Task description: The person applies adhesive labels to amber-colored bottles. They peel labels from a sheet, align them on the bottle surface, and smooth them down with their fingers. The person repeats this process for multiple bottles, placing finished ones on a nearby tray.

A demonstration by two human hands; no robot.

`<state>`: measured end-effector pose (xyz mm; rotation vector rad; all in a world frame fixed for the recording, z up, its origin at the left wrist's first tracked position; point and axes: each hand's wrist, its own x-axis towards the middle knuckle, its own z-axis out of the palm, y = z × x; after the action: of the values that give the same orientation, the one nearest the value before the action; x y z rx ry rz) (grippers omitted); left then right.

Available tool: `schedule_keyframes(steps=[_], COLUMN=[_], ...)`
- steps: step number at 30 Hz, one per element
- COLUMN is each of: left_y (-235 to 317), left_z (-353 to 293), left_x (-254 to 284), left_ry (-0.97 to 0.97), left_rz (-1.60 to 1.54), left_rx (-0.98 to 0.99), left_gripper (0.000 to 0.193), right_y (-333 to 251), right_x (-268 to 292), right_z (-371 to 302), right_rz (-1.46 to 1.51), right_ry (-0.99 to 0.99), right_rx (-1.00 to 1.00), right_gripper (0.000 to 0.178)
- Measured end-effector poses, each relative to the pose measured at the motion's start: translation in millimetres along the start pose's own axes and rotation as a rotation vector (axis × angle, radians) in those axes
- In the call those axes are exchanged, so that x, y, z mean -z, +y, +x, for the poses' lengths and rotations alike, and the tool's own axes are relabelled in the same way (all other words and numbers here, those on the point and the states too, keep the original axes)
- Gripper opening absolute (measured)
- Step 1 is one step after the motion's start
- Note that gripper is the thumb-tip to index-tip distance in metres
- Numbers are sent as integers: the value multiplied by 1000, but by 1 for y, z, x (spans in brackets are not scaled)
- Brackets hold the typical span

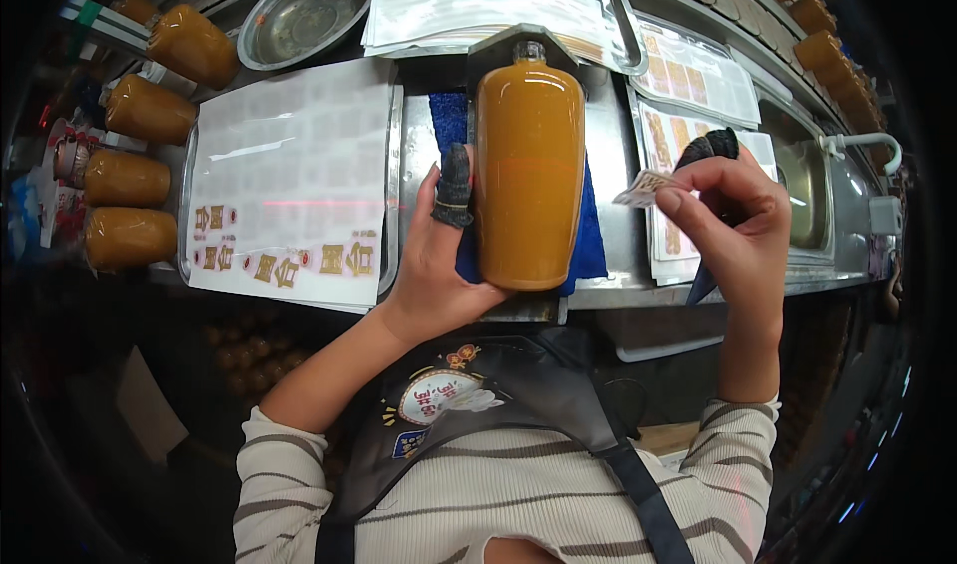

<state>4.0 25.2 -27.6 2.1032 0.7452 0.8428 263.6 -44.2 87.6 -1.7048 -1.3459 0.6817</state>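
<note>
A large amber-brown glass bottle [530, 175] lies in front of me with its clear neck pointing away, over a blue cloth [593, 235]. My left hand [439, 255] grips its left side and lower end, the thumb at the base. Black fabric covers wrap a finger of each hand. To the right of the bottle, my right hand [733, 205] pinches a small printed decal [643, 189] between thumb and finger, apart from the glass. Below that hand shows the edge of a dark blue flat piece [703, 283], partly hidden; I cannot tell whether it is held.
At left, a tray [185, 215] bears a white sheet with several gold decals. Amber bottles [130, 178] line the far left. Behind stand a metal bowl [307, 15] and stacked sheets [478, 5]. Decal sheets [688, 70] lie at right, before a sink [805, 185].
</note>
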Motion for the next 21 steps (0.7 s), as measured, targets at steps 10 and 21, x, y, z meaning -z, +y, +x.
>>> schedule_keyframes(steps=[10, 21], left_y=[-5, 13], left_z=[-1, 40], left_x=[2, -2], left_ry=[-23, 104], left_rz=[-162, -531], left_rx=[16, 320], left_gripper=[117, 63], right_y=[-6, -6], right_x=[-63, -64], right_z=[23, 30], right_rz=[-103, -181], right_ry=[-34, -11], right_rx=[155, 232], right_gripper=[14, 14])
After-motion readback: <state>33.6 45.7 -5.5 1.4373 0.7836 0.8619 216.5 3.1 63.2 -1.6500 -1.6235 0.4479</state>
